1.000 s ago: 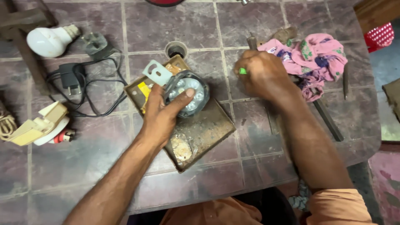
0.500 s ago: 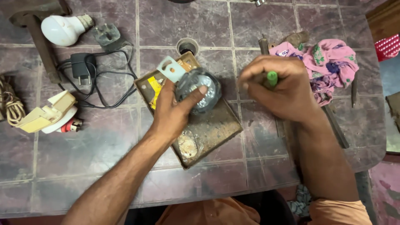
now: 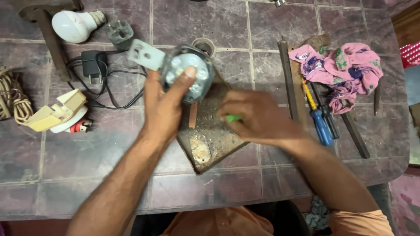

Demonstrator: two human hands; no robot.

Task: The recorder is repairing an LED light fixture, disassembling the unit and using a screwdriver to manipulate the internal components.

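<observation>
- Lamp head [image 3: 188, 72], round, dark-rimmed, its face studded with pale discs, sits upper centre of the frame, lifted off the board; a flat grey metal bracket [image 3: 145, 54] sticks out from its upper-left side.
- Far left: a coil of rope [image 3: 12, 98], then a cream plastic fitting [image 3: 54, 114] with a red plug end beside it.
- Upper left: a white bulb [image 3: 75, 25], smooth and matte, near a grey plug [image 3: 120, 34]; below them a black adapter [image 3: 91, 63] with its cord looped on the table.
- Table [image 3: 271, 26] is tiled in mottled purple-grey stone with pale joints.
- Left hand [image 3: 164, 111] grips the lamp head from below, thumb pressed across the face, fingers wrapped round the rim behind it. The lamp's face tilts up toward the camera.
- Board [image 3: 210, 131], brown, scuffed and crusted with pale residue, lies centre, just beneath both hands.
- Right hand [image 3: 258, 120] is curled shut on a green-handled tool [image 3: 234, 118]; only the handle's tip shows, pointing left. I cannot see the working end.
- The lamp lies up and left of the right hand, near but apart; the left hand is the one on it.
- Right of centre: a long rusty bar [image 3: 286, 78] lying top to bottom, then a blue screwdriver [image 3: 321, 124] and a dark one beside it.
- Upper right: a crumpled pink patterned cloth [image 3: 350, 70], soft, partly over the tools.
</observation>
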